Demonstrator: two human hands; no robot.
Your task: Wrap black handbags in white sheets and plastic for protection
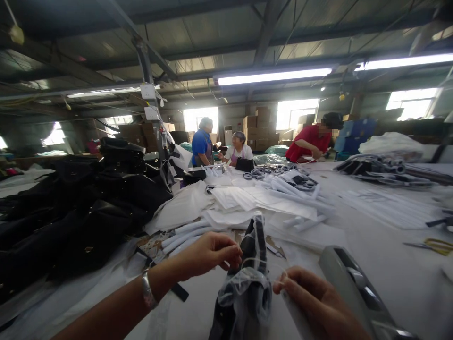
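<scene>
Between my hands stands a black item with loops that look like handles, partly wrapped in clear plastic film. A thin white string loops above the film, running between my two hands. My left hand, a silver bracelet on its wrist, pinches the string's left part, though its fingertips partly hide the hold. Lower and to the right, my right hand pinches the string's other end between thumb and forefinger. A white strip hangs just below the right fingers.
Black bags are heaped at left. White sheets and white tubes cover the table's middle. A long grey device lies beside my right hand; yellow-handled scissors lie farther right. Three people work across the table.
</scene>
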